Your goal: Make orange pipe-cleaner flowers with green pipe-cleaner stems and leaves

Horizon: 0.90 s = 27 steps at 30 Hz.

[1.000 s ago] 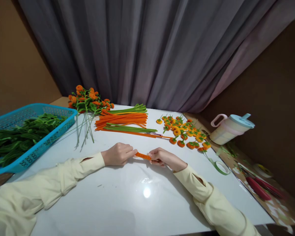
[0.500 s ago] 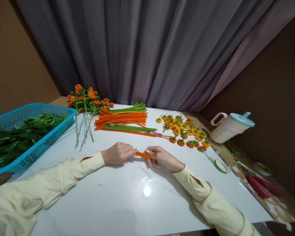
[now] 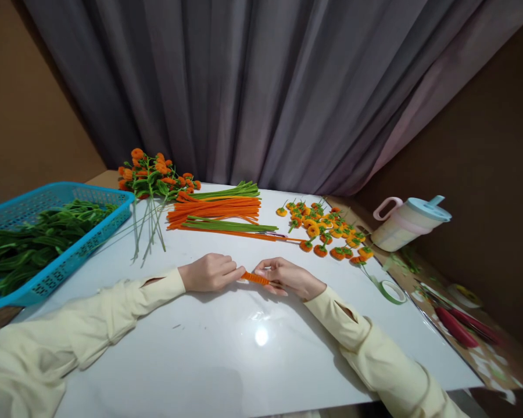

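And the right hand's (image 3: 290, 278) thumb has shifted a little left along the coil (image 3: 255, 278) since the earlier frame, while the left hand (image 3: 211, 273) barely moves! The coil, orange, fuzzy and tightly ridged, is between the two hands, just above the middle of the counter (image 3: 165, 360). Left hand pinches its left end; right hand has the right end between its fingers, thumb above, others below.

Wide open room in front of the hands, all glossy white down to the near edge, a bright glare spot on it. Beyond the hands there's a narrower bare strip, then the pile of soft orange stems (image 3: 220, 210), with green stems (image 3: 230, 224) lying on both its near and far sides. Right of those, round yellow and orange blooms (image 3: 312, 231) crowd toward the right edge; the tape (image 3: 385, 294) sits there too, just nearer.

Out left, the blue perforated basket (image 3: 76, 255) of fuzzy green leaves (image 3: 41, 244) fills that side, thin stalks of the bouquet (image 3: 148, 174) beside it. Far right, past the edge: the smooth cup (image 3: 394, 227) and the red handles (image 3: 457, 330). Behind everything, the folded grey curtain (image 3: 226, 87) closes off the back!
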### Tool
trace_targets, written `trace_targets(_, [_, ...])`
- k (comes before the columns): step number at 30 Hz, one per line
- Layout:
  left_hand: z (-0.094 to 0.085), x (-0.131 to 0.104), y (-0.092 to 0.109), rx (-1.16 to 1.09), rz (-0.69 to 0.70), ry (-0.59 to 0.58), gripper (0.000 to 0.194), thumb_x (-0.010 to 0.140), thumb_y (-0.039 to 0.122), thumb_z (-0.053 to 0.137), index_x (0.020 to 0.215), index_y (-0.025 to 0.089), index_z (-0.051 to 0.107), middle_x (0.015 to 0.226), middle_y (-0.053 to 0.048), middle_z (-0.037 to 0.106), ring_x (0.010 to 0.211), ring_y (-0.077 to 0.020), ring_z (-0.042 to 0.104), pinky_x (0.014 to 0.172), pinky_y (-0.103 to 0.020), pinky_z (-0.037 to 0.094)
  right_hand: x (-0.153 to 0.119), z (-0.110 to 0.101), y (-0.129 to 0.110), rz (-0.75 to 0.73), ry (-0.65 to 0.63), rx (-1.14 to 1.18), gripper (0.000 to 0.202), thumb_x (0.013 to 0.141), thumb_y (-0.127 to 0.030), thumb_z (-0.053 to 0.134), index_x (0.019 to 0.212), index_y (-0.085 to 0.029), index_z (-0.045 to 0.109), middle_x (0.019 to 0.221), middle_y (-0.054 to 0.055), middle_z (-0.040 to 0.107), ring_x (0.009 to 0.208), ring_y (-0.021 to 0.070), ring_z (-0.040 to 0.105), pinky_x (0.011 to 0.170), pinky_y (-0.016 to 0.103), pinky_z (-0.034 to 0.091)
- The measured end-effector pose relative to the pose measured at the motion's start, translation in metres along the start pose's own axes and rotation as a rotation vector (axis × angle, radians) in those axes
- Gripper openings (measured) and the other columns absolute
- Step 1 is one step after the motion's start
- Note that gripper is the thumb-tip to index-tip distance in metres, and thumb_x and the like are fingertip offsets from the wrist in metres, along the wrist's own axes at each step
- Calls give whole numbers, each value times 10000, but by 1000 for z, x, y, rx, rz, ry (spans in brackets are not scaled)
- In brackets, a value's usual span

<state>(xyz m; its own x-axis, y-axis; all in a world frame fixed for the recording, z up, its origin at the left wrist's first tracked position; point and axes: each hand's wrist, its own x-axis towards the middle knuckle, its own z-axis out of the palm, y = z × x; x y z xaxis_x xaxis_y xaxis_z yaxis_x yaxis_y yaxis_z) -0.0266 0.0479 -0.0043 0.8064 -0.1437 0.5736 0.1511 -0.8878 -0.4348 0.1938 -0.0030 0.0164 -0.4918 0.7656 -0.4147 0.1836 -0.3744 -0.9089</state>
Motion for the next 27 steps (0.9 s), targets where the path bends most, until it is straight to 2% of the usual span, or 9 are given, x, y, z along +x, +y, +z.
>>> trace_targets(4, [0, 0, 0, 14, 30, 4, 148, 885, 107, 361, 948, 113, 494, 564, 21, 458, 481, -130, 441, 439, -261, 316, -2, 0, -2, 23, -16, 38, 273, 678, -348, 637, 798, -171, 468, 402, -63, 506, 272, 34, 293, 309, 165, 148])
trace_targets(13, [-1, 0, 0, 21, 43, -1, 152, 882, 105, 369, 953, 106, 503, 562, 22, 454, 487, -130, 443, 443, -261, 320, -2, 3, -5, 128, 10, 33, 202, 739, -314, 576, 816, -182, 445, 389, -78, 455, 276, 29, 246, 308, 154, 135])
trace_targets(18, [-1, 1, 0, 22, 46, -1, 163, 888, 107, 358, 961, 105, 504, 560, 21, 456, 485, -128, 445, 444, -259, 320, -3, 4, -6, 131, 16, 35, 168, 759, -302, 550, 801, -183, 439, 378, -81, 436, 283, 31, 251, 310, 148, 144])
trace_targets(27, [-1, 0, 1, 34, 76, 0, 153, 879, 106, 386, 980, 100, 500, 558, 26, 460, 483, -123, 452, 436, -258, 331, -1, 4, -3, 115, -9, 60, 209, 691, -276, 598, 804, -178, 452, 364, -84, 428, 286, 38, 263, 300, 142, 158])
